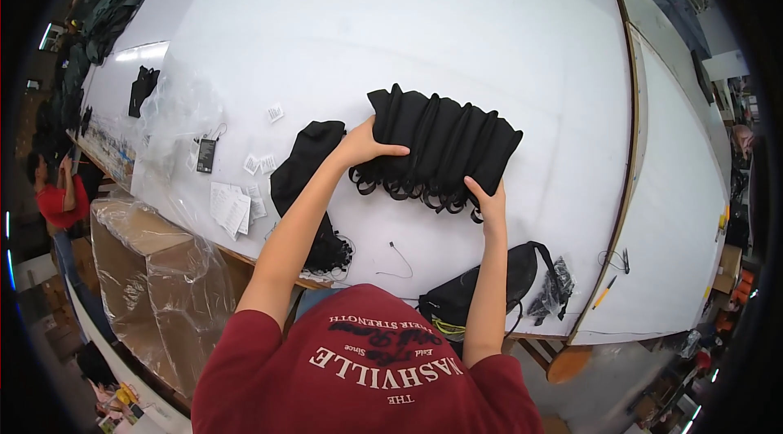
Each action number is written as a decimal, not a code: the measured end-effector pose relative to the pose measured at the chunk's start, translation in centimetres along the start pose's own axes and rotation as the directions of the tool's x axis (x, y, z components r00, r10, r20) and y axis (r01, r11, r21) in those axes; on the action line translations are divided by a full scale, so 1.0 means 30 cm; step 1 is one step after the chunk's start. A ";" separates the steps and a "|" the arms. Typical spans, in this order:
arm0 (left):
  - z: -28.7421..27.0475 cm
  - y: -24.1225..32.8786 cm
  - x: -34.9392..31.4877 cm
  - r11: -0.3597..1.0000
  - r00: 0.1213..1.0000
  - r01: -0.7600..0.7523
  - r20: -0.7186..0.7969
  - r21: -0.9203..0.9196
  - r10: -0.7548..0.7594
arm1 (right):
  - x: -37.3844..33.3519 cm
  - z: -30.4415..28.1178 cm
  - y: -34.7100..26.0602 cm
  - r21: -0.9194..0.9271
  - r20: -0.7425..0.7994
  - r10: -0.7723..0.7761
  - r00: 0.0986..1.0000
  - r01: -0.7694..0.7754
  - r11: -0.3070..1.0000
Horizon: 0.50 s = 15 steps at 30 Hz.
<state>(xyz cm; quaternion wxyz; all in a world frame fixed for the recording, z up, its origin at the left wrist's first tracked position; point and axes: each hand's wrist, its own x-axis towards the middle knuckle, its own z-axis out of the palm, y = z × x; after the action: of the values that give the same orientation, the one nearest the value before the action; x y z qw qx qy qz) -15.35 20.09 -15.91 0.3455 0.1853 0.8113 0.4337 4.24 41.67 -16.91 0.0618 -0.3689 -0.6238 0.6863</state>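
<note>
A row of folded black fabric pieces, pressed side by side with loops along their near edge, is held between my two hands over the white table. My left hand grips its left end, thumb lying across the front. At the lower right end, my right hand closes on the bundle with the thumb in front; its other fingers are hidden behind. Left of the bundle, partly behind my left forearm, lies another black fabric piece. A heap of black tags with strings is next to that arm.
White paper slips, a black tag and clear plastic film lie to the left. A black bag and a packet of small black parts sit near the front edge. A plastic-wrapped carton stands at left; another person is beyond.
</note>
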 end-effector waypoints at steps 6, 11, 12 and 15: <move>0.002 0.033 -0.065 0.981 0.997 -0.011 0.072 -0.192 0.025 | -0.069 0.018 0.011 0.117 0.010 -0.012 1.000 0.011 0.993; -0.114 0.056 -0.237 0.970 0.996 -0.087 -0.001 -0.228 0.089 | -0.192 0.100 -0.124 0.106 0.056 -0.111 0.992 0.104 0.989; -0.153 0.060 -0.281 0.961 0.987 -0.159 -0.057 -0.225 0.150 | -0.208 0.130 -0.148 0.105 0.057 -0.188 0.981 0.181 0.978; -0.303 0.090 -0.474 0.919 0.947 -0.303 -0.184 -0.254 0.262 | -0.276 0.262 -0.235 0.089 0.114 -0.402 0.908 0.394 0.915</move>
<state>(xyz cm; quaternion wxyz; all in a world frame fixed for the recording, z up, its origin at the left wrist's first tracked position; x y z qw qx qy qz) -12.05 7.81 -4.48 0.2411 0.2179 0.7299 0.6013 2.95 32.29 -7.40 0.1716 -0.1863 -0.6662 0.7015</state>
